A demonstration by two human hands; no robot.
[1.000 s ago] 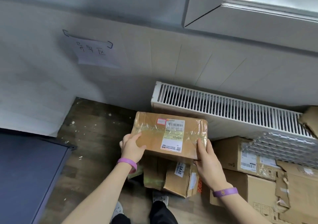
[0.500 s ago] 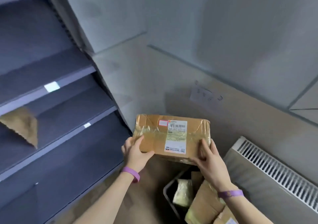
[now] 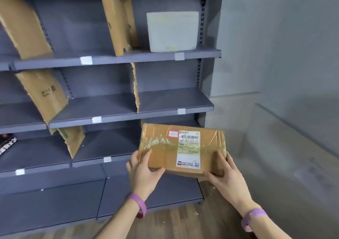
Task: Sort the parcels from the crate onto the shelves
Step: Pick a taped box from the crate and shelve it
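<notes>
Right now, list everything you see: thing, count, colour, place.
parcel: one, brown, white label, held before the lower shelf
shelving unit: one, dark grey, left and centre
cardboard dividers: several, brown, between bays
foam box: one, white, top shelf, right bay
shelf tags: several, white, shelf edges
floor: wood brown, below
wall: grey, right
wristbands: two, purple, one per wrist
left hand: grips parcel's left end
right hand: grips parcel's right end
</notes>
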